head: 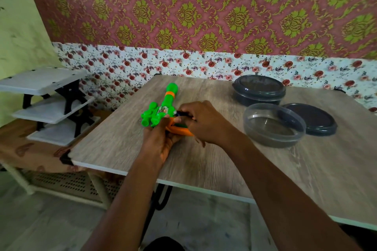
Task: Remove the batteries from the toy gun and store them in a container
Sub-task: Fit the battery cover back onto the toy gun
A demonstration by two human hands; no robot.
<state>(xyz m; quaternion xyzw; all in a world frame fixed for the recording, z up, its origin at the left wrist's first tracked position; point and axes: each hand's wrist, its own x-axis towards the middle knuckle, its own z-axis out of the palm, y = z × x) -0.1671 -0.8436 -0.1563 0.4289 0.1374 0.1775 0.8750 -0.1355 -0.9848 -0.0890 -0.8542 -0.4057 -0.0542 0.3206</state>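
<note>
A green toy gun (169, 98) with orange parts lies on the wooden table (224, 169), its barrel pointing away from me. My left hand (159, 140) grips the gun's rear end from below. My right hand (204, 122) curls over the orange grip, its fingertips pinching a small dark piece at the gun's body; whether that piece is a battery I cannot tell. To the right stands an open clear round container (274, 126), and its dark lid (314, 120) lies flat beside it.
A second dark round container (259, 89), lid on, stands at the back of the table. A white and black tiered rack (49, 106) stands on a lower surface to the left. The table's left edge and near edge are close to my hands.
</note>
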